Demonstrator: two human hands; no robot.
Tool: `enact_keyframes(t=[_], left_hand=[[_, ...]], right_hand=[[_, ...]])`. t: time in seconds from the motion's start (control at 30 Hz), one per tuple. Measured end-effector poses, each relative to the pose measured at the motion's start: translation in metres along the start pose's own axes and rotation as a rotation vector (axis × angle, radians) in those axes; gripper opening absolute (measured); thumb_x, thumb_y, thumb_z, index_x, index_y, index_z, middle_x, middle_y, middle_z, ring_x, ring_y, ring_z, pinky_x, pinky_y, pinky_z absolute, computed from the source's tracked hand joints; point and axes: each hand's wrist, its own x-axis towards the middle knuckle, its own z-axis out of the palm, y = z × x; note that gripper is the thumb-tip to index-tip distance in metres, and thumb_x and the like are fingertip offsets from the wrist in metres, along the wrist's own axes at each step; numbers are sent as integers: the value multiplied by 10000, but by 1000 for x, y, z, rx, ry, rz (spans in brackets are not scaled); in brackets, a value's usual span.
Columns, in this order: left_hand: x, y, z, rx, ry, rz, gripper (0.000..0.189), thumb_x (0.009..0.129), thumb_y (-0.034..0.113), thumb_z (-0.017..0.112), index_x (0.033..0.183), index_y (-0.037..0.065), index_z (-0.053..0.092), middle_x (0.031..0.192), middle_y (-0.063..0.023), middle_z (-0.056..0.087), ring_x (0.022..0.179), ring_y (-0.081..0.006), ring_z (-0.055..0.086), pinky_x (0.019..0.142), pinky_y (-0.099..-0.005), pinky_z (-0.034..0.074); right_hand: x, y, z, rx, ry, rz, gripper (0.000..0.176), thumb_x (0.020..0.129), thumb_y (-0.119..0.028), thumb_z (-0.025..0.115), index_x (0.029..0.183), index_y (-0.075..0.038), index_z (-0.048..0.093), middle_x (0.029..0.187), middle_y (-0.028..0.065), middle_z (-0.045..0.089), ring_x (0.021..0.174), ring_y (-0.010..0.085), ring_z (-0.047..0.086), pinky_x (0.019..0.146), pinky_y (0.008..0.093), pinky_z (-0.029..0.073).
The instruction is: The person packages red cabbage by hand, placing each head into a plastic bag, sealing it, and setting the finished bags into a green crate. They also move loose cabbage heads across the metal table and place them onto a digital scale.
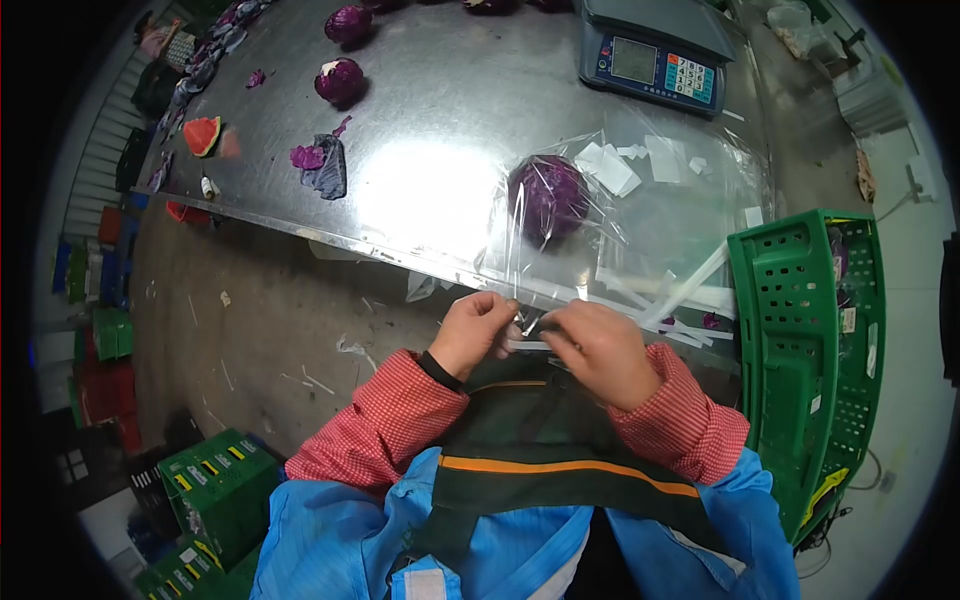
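While both your forearms come in low over your apron, the left from about eight o'clock and the right from about four, your hands meet just short of the edge of the steel table. Your left hand has its back turned up and outward, the thumb and forefinger closed on a gathered end of clear film. Your right hand sits just beside it, back upward and wrist bent inward, its fingers curled toward the same end; whether they grip anything, I cannot tell.

At twelve o'clock from your hands, the red cabbage rests on the table near its edge, with the film drawn over it and running down to your left fingertips. White paper slips lie at one o'clock, just beyond the cabbage, and the scale stands farther out in that direction. A green crate is at three o'clock, against the table's side. Another cabbage lies well apart at eleven.
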Motion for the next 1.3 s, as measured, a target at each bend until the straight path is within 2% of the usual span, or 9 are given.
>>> enact_keyframes(t=[0.4, 0.47, 0.67, 0.73, 0.83, 0.87, 1.0, 1.13, 1.3], left_hand=[[-2, -1, -2, 54, -1, 81, 281, 928, 256, 563, 732, 55, 570, 581, -10, 558, 475, -79, 505, 450, -214, 393], [-2, 2, -4, 8, 16, 60, 250, 924, 269, 575, 773, 70, 577, 596, 10, 546, 491, -67, 497, 462, -201, 386], [-3, -1, -24, -71, -42, 6, 257, 928, 283, 562, 798, 61, 567, 589, -8, 557, 493, -83, 507, 468, -211, 393], [-2, -5, -31, -91, -110, 15, 252, 934, 290, 550, 812, 69, 563, 607, -18, 568, 516, -86, 522, 480, -209, 407], [-5, -10, -36, -348, -84, -8, 236, 947, 290, 515, 850, 79, 558, 588, -8, 555, 519, -94, 523, 492, -214, 411], [1, -17, -49, -315, -72, 5, 171, 894, 216, 590, 958, 58, 566, 798, -51, 591, 665, -120, 557, 567, -227, 453], [1, -20, -12, 458, 310, 750, 453, 726, 6, 695, 1148, 75, 543, 1203, -111, 399, 1038, -226, 470, 849, -323, 444], [21, -17, -2, 637, 334, 1041, 336, 705, 20, 709, 1020, 76, 607, 1157, -119, 427, 981, -255, 499, 857, -353, 436], [32, -11, -4, 486, 372, 1050, 337, 718, -3, 707, 1002, 51, 533, 1112, -112, 441, 952, -229, 505, 871, -340, 424]], right_hand=[[18, -1, 27, 73, -160, -137, 154, 738, -107, 663, 766, -55, 521, 730, 94, 561, 690, 295, 568, 610, 381, 458], [14, -28, -19, 661, -400, 173, 100, 767, -80, 632, 754, -50, 538, 678, 80, 539, 599, 225, 537, 567, 330, 441], [-70, -25, -196, 1407, -392, -581, 73, 770, -50, 642, 733, -28, 583, 696, 108, 608, 544, 167, 582, 443, 303, 468], [-89, -5, -212, 1187, -494, -440, 180, 809, -80, 631, 664, -28, 536, 624, 73, 540, 502, 153, 528, 436, 299, 438], [-87, 10, -158, 105, -290, 601, 212, 755, -160, 696, 781, -27, 533, 608, 78, 510, 571, 252, 555, 543, 368, 456], [-90, 37, -123, -473, -161, 401, 263, 726, -172, 708, 884, -34, 551, 726, 102, 571, 683, 320, 580, 619, 404, 469], [-26, 60, -70, -356, 149, 203, 448, 703, -112, 684, 1134, -114, 561, 926, 109, 528, 855, 311, 553, 703, 405, 452], [23, 66, -41, -485, 134, -178, 361, 727, -85, 600, 1075, -179, 600, 863, 77, 497, 790, 259, 539, 667, 355, 431], [47, 78, -39, -435, -20, -259, 303, 706, -94, 625, 1001, -165, 618, 844, 76, 498, 774, 251, 536, 662, 369, 418]])
